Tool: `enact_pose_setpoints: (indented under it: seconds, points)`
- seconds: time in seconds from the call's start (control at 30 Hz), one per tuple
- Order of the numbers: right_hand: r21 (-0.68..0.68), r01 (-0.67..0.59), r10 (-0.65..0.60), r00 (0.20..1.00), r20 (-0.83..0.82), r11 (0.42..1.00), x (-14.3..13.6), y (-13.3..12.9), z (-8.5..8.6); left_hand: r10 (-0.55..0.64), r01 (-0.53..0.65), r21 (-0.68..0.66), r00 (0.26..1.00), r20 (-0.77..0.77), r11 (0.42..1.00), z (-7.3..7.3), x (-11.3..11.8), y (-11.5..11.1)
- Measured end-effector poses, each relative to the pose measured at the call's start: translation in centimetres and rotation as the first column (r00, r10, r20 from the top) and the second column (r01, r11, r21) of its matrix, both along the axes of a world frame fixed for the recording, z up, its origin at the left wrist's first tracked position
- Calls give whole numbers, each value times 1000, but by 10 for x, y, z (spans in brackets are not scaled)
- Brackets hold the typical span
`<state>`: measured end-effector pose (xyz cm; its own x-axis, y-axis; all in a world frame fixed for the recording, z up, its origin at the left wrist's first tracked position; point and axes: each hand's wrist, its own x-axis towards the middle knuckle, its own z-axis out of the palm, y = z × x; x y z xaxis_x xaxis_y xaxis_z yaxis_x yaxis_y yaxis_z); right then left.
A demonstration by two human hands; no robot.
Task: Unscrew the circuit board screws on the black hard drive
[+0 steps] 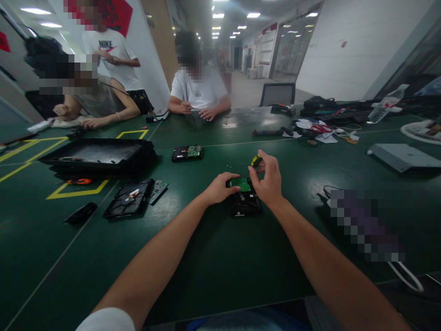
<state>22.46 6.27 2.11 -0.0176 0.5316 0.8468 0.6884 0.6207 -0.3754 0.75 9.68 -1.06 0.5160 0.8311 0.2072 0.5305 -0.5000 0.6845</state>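
Observation:
A black hard drive [244, 205] with a green circuit board [240, 184] on its far half lies on the green table. My left hand [221, 188] grips the drive's left edge, with fingers and thumb at the board. Above the drive's far right corner, my right hand [268, 177] holds a small yellow and black screwdriver [256, 160] between thumb and fingers. The screwdriver's tip is too small to make out.
Left on the table [193, 257] are another drive [129, 198], a loose board [159, 191] and black trays [99, 154]. A third drive [186, 153] lies farther back. A grey metal case [401, 156] sits right. People work across the table.

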Motion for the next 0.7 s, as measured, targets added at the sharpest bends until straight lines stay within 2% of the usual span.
enact_pose_setpoints:
  seconds: [0.43, 0.7]
  points:
    - [9, 9, -9, 1000, 5, 1000, 0, 2, -2, -5, 5, -1, 1000, 12, 1000, -1, 0, 0]
    - [4, -27, 27, 1000, 12, 1000, -2, 0, -2, -10, 10, 8, 1000, 10, 1000, 2, 1, -1]
